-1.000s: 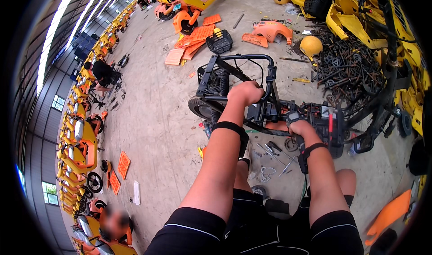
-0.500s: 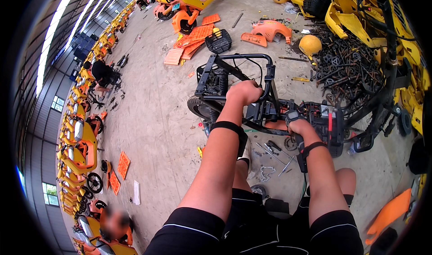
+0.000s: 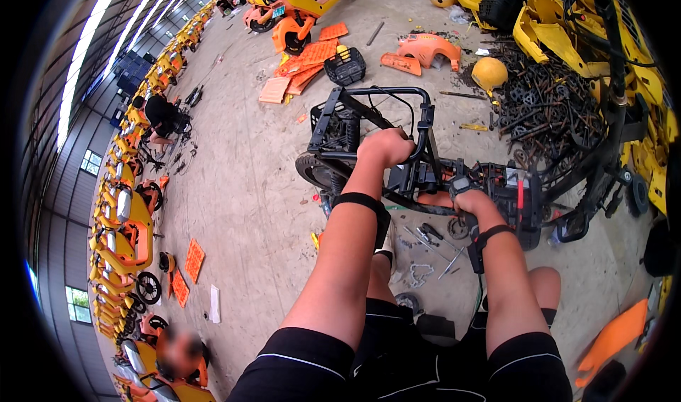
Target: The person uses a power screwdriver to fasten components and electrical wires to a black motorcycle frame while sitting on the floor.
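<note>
A stripped black electric-bike frame (image 3: 422, 122) stands on the floor in front of me, its small rear wheel (image 3: 313, 171) at the left. My left hand (image 3: 386, 147) is closed in a fist around a black tube below the rear rack loop. Lower and to the right, my right hand (image 3: 469, 199) reaches down to the middle of the frame, beside a dark box-like unit (image 3: 507, 198) with a red strip. Its fingers are mostly hidden by the hand itself and dark parts. Under the frame, several hand tools (image 3: 430, 240) and a loose chain (image 3: 421, 274) lie on the concrete.
A heap of dark metal parts (image 3: 543, 101) lies far right, with yellow body panels (image 3: 546, 26) behind and a yellow helmet (image 3: 489, 73) beside it. Orange panels (image 3: 306, 60) and a black basket (image 3: 345, 65) sit beyond the frame. Another person (image 3: 162, 115) works at far left.
The bike frame has shifted very slightly. Both my hands stay in almost the same places.
</note>
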The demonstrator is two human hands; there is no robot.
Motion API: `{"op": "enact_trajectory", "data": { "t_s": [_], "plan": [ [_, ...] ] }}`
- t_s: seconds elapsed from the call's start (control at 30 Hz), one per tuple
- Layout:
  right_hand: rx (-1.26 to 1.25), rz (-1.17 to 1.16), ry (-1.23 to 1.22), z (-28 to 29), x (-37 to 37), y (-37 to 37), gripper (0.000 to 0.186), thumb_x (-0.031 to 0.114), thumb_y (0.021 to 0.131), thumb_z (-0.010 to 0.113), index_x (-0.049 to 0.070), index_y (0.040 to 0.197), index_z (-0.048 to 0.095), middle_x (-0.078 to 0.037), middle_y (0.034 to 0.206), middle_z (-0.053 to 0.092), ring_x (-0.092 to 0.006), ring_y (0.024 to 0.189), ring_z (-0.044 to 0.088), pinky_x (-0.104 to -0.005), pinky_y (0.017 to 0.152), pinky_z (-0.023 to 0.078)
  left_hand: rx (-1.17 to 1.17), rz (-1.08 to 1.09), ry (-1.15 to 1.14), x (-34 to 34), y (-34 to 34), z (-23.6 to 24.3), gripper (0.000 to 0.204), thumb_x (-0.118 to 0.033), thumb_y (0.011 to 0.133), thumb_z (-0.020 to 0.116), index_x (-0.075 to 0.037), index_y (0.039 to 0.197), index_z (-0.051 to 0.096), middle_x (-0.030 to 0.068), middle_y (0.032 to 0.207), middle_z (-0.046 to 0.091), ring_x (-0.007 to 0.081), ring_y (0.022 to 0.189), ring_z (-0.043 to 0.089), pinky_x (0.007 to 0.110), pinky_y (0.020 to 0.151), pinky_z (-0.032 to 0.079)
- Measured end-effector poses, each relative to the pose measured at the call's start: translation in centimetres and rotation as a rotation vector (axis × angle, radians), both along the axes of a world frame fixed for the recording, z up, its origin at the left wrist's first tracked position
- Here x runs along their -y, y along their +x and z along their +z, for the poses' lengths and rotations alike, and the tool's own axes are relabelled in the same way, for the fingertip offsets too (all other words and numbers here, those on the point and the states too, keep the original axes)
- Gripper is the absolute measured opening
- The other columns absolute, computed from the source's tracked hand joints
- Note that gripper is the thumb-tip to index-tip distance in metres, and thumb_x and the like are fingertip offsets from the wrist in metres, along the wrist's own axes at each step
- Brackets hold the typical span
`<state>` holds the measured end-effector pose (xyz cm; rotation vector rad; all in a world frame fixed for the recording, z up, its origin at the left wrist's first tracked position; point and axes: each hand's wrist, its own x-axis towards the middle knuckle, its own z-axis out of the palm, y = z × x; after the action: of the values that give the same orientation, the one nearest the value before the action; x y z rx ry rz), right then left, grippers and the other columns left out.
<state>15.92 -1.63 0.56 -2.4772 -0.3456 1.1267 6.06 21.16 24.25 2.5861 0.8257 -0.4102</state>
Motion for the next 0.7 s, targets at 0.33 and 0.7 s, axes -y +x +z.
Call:
{"op": "enact_trajectory", "data": {
  "t_s": [0.33, 0.7],
  "plan": [
    [-0.157, 0.012, -0.063, -0.4, 0.5, 0.7, 0.043, 0.029, 0.066, 0.073, 0.009, 0.105, 0.077, -0.017, 0.117, 0.072, -0.0325, 0.103, 0.069, -0.0424, 0.091, 0.052, 0.005, 0.0, -0.008, -0.2, -0.1, -0.2, 0.05, -0.042, 0.084, 0.055, -0.022, 0.127, 0.07, 0.0092, 0.136, 0.064, 0.03, 0.127, 0.059, 0.042, 0.106, 0.048],
    [-0.128, 0.027, -0.043, 1.1, 0.4, 0.2, 0.04, 0.028, 0.069, 0.071, 0.007, 0.103, 0.077, -0.018, 0.116, 0.072, -0.0325, 0.101, 0.07, -0.0419, 0.089, 0.053, 0.006, 0.006, -0.006, -0.1, -0.1, -0.2, 0.05, -0.042, 0.084, 0.054, -0.021, 0.127, 0.069, 0.0097, 0.136, 0.064, 0.0306, 0.127, 0.059, 0.042, 0.106, 0.048]
  ]
}}
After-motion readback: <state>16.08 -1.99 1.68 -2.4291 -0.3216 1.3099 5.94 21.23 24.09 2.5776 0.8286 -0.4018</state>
